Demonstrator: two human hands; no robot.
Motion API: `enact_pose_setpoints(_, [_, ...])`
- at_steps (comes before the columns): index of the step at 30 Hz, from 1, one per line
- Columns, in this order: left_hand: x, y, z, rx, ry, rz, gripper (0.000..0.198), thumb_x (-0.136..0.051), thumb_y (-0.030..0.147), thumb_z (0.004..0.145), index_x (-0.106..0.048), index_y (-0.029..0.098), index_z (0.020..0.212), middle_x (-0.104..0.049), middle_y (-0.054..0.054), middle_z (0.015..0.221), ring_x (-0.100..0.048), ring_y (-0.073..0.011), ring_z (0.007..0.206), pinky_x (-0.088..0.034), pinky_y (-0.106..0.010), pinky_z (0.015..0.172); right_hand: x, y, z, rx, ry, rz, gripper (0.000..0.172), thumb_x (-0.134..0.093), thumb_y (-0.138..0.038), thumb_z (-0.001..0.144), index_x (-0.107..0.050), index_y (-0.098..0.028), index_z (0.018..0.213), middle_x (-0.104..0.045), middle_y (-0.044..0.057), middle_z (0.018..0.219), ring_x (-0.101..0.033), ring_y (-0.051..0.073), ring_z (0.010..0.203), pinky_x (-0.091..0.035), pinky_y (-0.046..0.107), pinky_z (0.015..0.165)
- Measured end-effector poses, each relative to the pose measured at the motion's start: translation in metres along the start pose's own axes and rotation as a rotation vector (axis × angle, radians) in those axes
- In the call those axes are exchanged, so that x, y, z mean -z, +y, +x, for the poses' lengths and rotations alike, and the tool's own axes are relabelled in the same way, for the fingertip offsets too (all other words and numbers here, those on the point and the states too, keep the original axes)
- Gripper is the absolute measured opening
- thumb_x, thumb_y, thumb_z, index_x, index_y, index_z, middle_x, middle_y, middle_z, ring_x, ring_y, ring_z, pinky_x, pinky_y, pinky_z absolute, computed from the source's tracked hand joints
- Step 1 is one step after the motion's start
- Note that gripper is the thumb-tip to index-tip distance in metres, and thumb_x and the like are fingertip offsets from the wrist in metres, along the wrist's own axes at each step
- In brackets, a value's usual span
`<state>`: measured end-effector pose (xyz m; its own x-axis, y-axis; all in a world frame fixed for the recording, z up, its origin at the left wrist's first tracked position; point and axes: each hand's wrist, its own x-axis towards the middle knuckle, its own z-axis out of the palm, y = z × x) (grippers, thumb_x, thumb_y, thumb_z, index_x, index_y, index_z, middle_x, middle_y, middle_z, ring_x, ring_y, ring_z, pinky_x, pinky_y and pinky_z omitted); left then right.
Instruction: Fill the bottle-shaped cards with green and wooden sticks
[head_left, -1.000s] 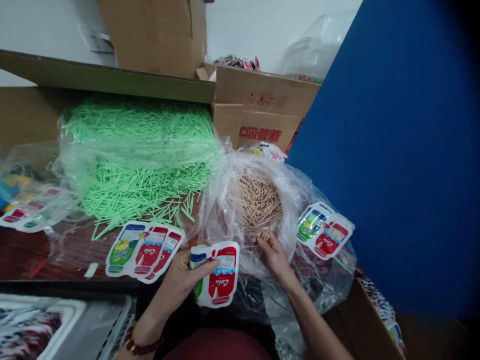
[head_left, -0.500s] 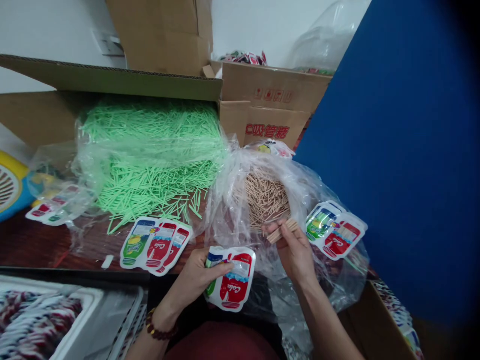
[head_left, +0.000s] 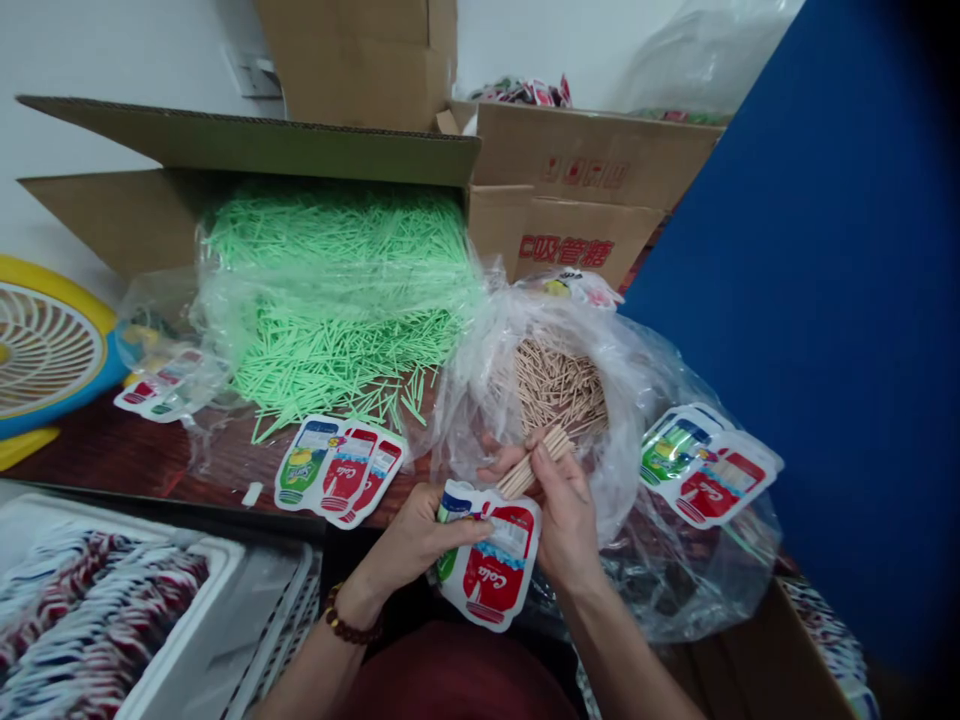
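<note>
Pinched in my left hand (head_left: 424, 540) is a cola pouch (head_left: 495, 572), printed with a red jar and a partly covered green one. My right hand (head_left: 559, 500) grips a small bundle of tan sticks (head_left: 531, 465), whose lower ends are close to the pouch's top edge. Behind that hand, more tan sticks (head_left: 559, 385) fill an open clear plastic bag (head_left: 622, 430). Flat pouches (head_left: 341, 475) lie left of the bag, and others (head_left: 709, 465) rest on the plastic at its right. A large heap of green sticks (head_left: 337, 340) spills from a bag in an open carton (head_left: 300, 150).
A yellow and blue fan (head_left: 52, 350) stands at the far left. Below it, a white foam box (head_left: 217, 570) holds rows of pouches. A blue panel (head_left: 795, 300) borders the right, and another carton (head_left: 585, 200) stands behind the bag.
My right hand has brought the tan sticks left and closer to the pouch in my left hand. The whole view has shifted, showing more of the fan and foam box.
</note>
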<state>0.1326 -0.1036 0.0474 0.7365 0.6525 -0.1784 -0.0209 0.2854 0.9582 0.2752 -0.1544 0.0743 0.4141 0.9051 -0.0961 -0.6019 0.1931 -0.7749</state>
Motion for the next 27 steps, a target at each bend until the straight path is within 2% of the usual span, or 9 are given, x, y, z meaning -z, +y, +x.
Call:
enact_pose_setpoints(6, [0.002,0.002,0.002,0.005,-0.023,-0.026,0.02,-0.074,0.028,0.074,-0.071,0.012,0.087,-0.071,-0.004,0.084,-0.063,-0.0178,0.076,-0.049,-0.026,0.072,0.003,0.005,-0.001,-0.016,0.019,-0.013,0.021,-0.063,-0.033,0.083,-0.052,-0.023,0.097,-0.072,0.001,0.076,-0.07,0.019,0.072,-0.055,0.028,0.063])
enact_pose_setpoints(12, [0.004,-0.002,0.003,0.013,0.022,-0.039,0.022,-0.075,0.027,0.073,-0.072,0.013,0.089,-0.074,-0.005,0.087,-0.066,-0.0186,0.075,-0.052,-0.026,0.072,0.012,0.004,-0.003,-0.009,0.029,-0.024,0.019,-0.063,-0.031,0.083,-0.053,-0.022,0.096,-0.072,0.001,0.077,-0.067,0.016,0.064,-0.053,0.028,0.062])
enact_pose_setpoints(15, [0.003,-0.001,0.004,0.004,0.02,-0.042,0.025,-0.075,0.027,0.073,-0.072,0.013,0.093,-0.074,-0.005,0.089,-0.066,-0.0186,0.076,-0.052,-0.027,0.073,0.016,0.002,-0.003,-0.002,0.003,-0.08,0.016,-0.062,-0.031,0.084,-0.054,-0.022,0.094,-0.073,0.002,0.08,-0.066,0.015,0.064,-0.053,0.028,0.065])
enact_pose_setpoints(18, [0.002,0.003,0.004,0.018,0.028,-0.03,0.021,-0.075,0.027,0.073,-0.072,0.013,0.088,-0.074,-0.004,0.083,-0.065,-0.0171,0.073,-0.051,-0.025,0.07,0.02,0.0,0.001,0.027,-0.002,-0.114,0.014,-0.061,-0.031,0.085,-0.056,-0.022,0.092,-0.074,0.002,0.083,-0.067,0.015,0.068,-0.052,0.029,0.07])
enact_pose_setpoints(23, [0.002,0.009,0.003,0.032,0.01,0.014,0.016,-0.075,0.027,0.073,-0.072,0.013,0.081,-0.072,-0.002,0.078,-0.062,-0.0145,0.068,-0.049,-0.022,0.066,0.022,0.0,0.008,0.021,0.018,-0.071,0.013,-0.063,-0.031,0.083,-0.057,-0.022,0.091,-0.073,0.0,0.073,-0.069,0.017,0.078,-0.051,0.03,0.077])
enact_pose_setpoints(27, [0.003,0.008,0.002,0.018,-0.039,0.035,0.017,-0.073,0.027,0.075,-0.072,0.013,0.084,-0.071,-0.003,0.082,-0.061,-0.0147,0.072,-0.048,-0.023,0.07,0.017,0.002,0.006,0.008,0.042,-0.048,0.016,-0.065,-0.032,0.082,-0.056,-0.022,0.091,-0.073,0.0,0.071,-0.07,0.018,0.074,-0.052,0.032,0.076])
